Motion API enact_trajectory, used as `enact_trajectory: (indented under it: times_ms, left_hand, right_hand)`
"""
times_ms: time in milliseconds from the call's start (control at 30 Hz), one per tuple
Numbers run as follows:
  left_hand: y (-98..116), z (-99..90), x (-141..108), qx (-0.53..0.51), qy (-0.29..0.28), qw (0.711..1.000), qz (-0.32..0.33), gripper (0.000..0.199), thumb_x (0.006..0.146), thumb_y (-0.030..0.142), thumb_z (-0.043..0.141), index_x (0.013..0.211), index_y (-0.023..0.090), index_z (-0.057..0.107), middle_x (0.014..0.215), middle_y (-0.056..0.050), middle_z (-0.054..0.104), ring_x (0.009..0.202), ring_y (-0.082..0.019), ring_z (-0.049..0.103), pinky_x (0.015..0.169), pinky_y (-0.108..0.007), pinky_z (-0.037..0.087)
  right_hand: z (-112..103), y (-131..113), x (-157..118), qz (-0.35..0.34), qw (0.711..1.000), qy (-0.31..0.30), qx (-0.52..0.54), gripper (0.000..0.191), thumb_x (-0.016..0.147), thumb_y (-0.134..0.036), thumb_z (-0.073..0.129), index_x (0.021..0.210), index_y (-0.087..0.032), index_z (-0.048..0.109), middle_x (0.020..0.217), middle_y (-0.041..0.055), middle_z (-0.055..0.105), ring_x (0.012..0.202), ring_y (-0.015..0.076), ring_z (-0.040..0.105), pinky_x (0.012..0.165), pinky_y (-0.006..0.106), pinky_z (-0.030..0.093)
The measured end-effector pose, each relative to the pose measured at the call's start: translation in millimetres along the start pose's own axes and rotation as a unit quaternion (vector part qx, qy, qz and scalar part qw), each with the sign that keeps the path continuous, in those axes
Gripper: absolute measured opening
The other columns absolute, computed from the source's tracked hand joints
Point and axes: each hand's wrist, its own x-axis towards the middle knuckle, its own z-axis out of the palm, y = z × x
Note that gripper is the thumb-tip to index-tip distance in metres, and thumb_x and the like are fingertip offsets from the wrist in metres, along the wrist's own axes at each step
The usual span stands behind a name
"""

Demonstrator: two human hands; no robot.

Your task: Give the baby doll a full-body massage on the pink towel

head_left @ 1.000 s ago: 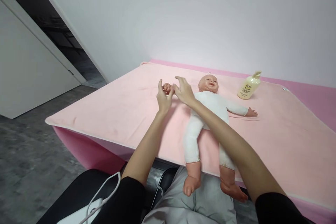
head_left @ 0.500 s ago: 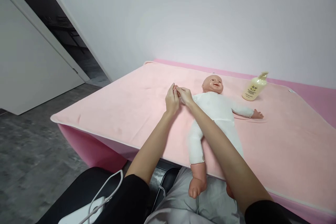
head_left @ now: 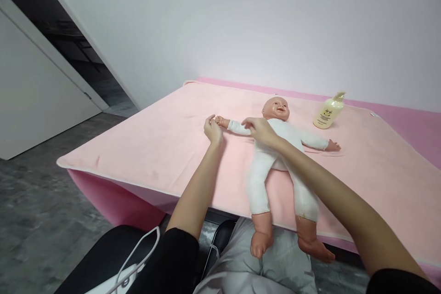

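A baby doll [head_left: 275, 124] in a white cloth bodysuit lies face up on a pink blanket [head_left: 155, 133], its feet past the front edge. My left hand [head_left: 213, 130] is closed round the fingers of the doll's small hand [head_left: 222, 121], at the end of its outstretched arm on the left. Over the upper part of that same arm, near the shoulder, is my right hand [head_left: 262, 131], fingers loosely bent and slightly apart. Its thumb is hidden, and whether the fingertips press on the sleeve is unclear.
A pale yellow pump bottle [head_left: 327, 112] stands on the blanket to the right of the doll's head. Behind the table rises a white wall [head_left: 220, 32]. On my lap at the lower left lies a white device with a cable [head_left: 138, 262].
My right hand has left the doll's hand and moved right to the upper arm. My left hand keeps hold of the doll's hand. The view has shifted slightly.
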Motion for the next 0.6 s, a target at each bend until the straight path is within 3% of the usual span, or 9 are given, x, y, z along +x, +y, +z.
enact_trajectory:
  times_ms: [67,167,267,367,433,500,600]
  left_hand:
    - [0.7,1.4,0.8,-0.032,0.009,0.999,-0.027,0.032,0.079,0.016,0.034,0.099,0.016,0.059,0.098,-0.008,0.067,0.093,-0.016,0.062,0.084,-0.029,0.047]
    - [5.7,1.9,-0.1,-0.061,0.017,0.996,-0.066,0.038,0.077,0.012,0.033,0.107,0.017,0.055,0.093,-0.007,0.068,0.088,-0.015,0.064,0.083,-0.03,0.049]
    - [11.9,-0.4,-1.1,-0.026,0.033,0.997,-0.061,0.038,0.076,0.011,0.035,0.109,0.02,0.053,0.103,-0.007,0.065,0.097,-0.017,0.061,0.089,-0.035,0.047]
    - [20.4,-1.5,-11.6,0.059,0.027,0.996,0.069,0.034,0.078,0.014,0.039,0.108,0.019,0.055,0.116,-0.008,0.06,0.113,-0.021,0.052,0.101,-0.039,0.037]
    - [27.1,1.9,-28.8,0.087,-0.023,0.979,0.181,0.032,0.081,0.019,0.04,0.109,0.017,0.056,0.119,-0.009,0.058,0.119,-0.021,0.047,0.106,-0.039,0.031]
    - [32.7,9.2,-52.3,0.091,-0.127,0.952,0.265,0.032,0.086,0.025,0.037,0.11,0.018,0.056,0.12,-0.008,0.058,0.121,-0.02,0.045,0.107,-0.039,0.029]
    - [35.8,22.5,-85.5,0.116,-0.346,0.877,0.312,0.036,0.089,0.036,0.037,0.114,0.022,0.057,0.129,-0.005,0.053,0.127,-0.02,0.039,0.11,-0.041,0.024]
  right_hand:
    - [-22.5,16.5,-41.0,0.005,0.998,0.059,0.032,0.04,0.062,0.0,0.04,0.085,-0.018,0.068,0.091,0.0042,0.069,0.09,0.0176,0.061,0.087,0.032,0.045]
    - [-46.5,51.5,-105.2,0.13,0.963,0.197,0.133,0.035,0.057,-0.002,0.042,0.077,-0.019,0.067,0.085,0.0035,0.069,0.084,0.0178,0.063,0.089,0.037,0.048]
    - [-56.4,79.1,-149.1,0.3,0.85,0.276,0.334,0.028,0.057,-0.002,0.049,0.075,-0.018,0.064,0.082,0.0041,0.069,0.083,0.0177,0.064,0.087,0.036,0.051]
    - [-54.3,87.8,-158.7,0.368,0.733,0.246,0.516,0.019,0.068,-0.005,0.052,0.079,-0.016,0.063,0.087,0.0073,0.069,0.086,0.0157,0.065,0.084,0.028,0.053]
    - [-48.7,86.4,-148.6,0.373,0.685,0.216,0.587,0.019,0.078,-0.009,0.045,0.082,-0.015,0.063,0.086,0.0075,0.069,0.083,0.0136,0.066,0.079,0.024,0.054]
    - [-41.9,83.4,-132.2,0.38,0.662,0.186,0.618,0.025,0.084,-0.009,0.038,0.083,-0.015,0.062,0.08,0.0055,0.068,0.078,0.0129,0.066,0.073,0.023,0.055]
    - [-32.4,80.0,-109.7,0.341,0.691,0.169,0.614,0.023,0.088,-0.014,0.039,0.088,-0.016,0.061,0.081,0.0039,0.067,0.077,0.0143,0.064,0.071,0.028,0.055]
